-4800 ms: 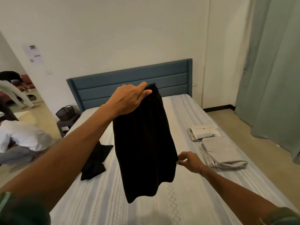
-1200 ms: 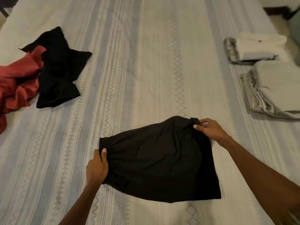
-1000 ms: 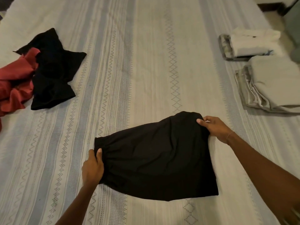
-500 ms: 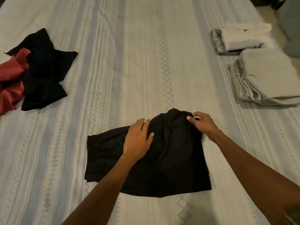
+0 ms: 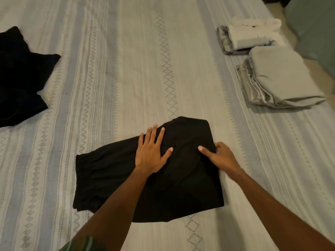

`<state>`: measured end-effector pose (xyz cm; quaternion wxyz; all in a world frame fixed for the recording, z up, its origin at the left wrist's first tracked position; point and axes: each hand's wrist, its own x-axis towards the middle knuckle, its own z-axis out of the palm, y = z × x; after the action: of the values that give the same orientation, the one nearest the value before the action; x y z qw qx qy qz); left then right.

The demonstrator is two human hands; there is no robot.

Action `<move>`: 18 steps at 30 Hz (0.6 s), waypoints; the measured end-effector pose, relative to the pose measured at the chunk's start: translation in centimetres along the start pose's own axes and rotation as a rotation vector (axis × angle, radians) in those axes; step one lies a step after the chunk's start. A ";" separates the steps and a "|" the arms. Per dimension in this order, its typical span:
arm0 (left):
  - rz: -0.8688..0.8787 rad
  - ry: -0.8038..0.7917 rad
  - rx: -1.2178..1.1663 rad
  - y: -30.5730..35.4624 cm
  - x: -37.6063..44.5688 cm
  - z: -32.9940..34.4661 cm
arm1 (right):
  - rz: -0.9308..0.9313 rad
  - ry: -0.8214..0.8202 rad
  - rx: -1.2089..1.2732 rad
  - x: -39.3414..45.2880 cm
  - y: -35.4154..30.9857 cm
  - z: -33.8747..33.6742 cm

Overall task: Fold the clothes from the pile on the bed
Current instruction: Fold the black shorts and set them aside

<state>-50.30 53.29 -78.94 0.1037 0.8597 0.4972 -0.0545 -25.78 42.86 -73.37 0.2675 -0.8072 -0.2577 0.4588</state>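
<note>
Black shorts [image 5: 148, 180] lie flat; left hand [image 5: 151, 153] presses open-palmed, right hand [image 5: 220, 157] pinches the 3 o'clock edge. Slippery fabric could bunch if that pinch drags sideways.

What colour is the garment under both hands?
Black garment, plain with no visible pattern, seen in the head view.

Shorts [image 5: 181, 187] near bed [image 5: 126, 69] front edge; crumpled garment [image 5: 20, 78] far left; two folded stacks [image 5: 268, 60] far right.

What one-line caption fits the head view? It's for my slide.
Left hand flat on black shorts, right hand pinching their edge, on a striped bed.
</note>
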 end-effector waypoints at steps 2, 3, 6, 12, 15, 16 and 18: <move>0.004 0.003 0.012 0.0 0.0 0.2 | 0.015 -0.026 -0.052 -1.9 2.5 0.6; 0.007 0.002 0.025 0.0 0.0 0.3 | 0.024 -0.055 -0.056 -2.7 3.6 0.9; 0.014 -0.034 0.057 0.0 0.0 0.1 | 0.026 0.014 -0.040 -4.8 5.5 0.9; -0.099 0.037 0.131 2.5 -1.9 -1.4 | 0.012 -0.102 -0.041 -8.6 7.4 0.8; -0.028 0.124 0.043 4.8 -5.5 -0.8 | -0.044 -0.178 -0.054 -10.2 9.6 0.3; 0.030 0.122 0.024 5.3 -6.8 -0.3 | -0.085 -0.144 -0.028 -10.7 10.0 0.1; 0.121 0.074 0.004 6.1 -8.9 1.0 | -0.139 -0.064 0.108 -11.6 10.3 -0.2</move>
<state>-49.49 42.62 -77.44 0.0867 0.8899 0.4476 -0.0174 -29.06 27.68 -73.22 0.3334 -0.7567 -0.2963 0.4779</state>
